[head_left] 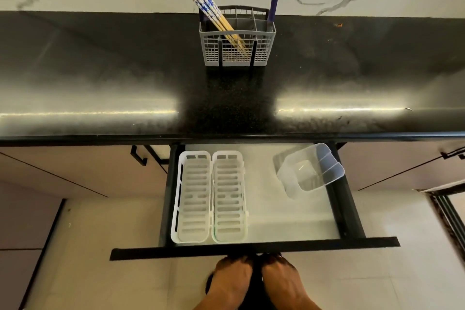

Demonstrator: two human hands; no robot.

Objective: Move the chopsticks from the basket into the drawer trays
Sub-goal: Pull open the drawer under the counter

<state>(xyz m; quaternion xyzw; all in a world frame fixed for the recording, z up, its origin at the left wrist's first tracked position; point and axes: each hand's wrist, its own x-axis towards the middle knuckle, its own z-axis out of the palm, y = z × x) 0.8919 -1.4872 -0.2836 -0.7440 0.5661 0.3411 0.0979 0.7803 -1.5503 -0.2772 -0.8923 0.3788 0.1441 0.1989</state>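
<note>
A bundle of chopsticks (214, 16), bamboo with blue-and-white patterned tops, leans to the left in a grey wire cutlery basket (264, 43) with a dark blue handle on the black counter. Below the counter a drawer stands pulled out. Two white slotted trays lie side by side at its left, the left tray (193, 196) and the right tray (229, 196), both with nothing in them. My left hand (234, 282) and my right hand (284, 282) sit close together at the drawer front (151, 251), with their fingertips hidden under its edge.
A clear plastic container (310, 167) lies tilted at the drawer's back right. The black counter (100, 70) runs the full width, with a marble wall behind it. Closed cabinet fronts flank the drawer, and a light tiled floor lies below.
</note>
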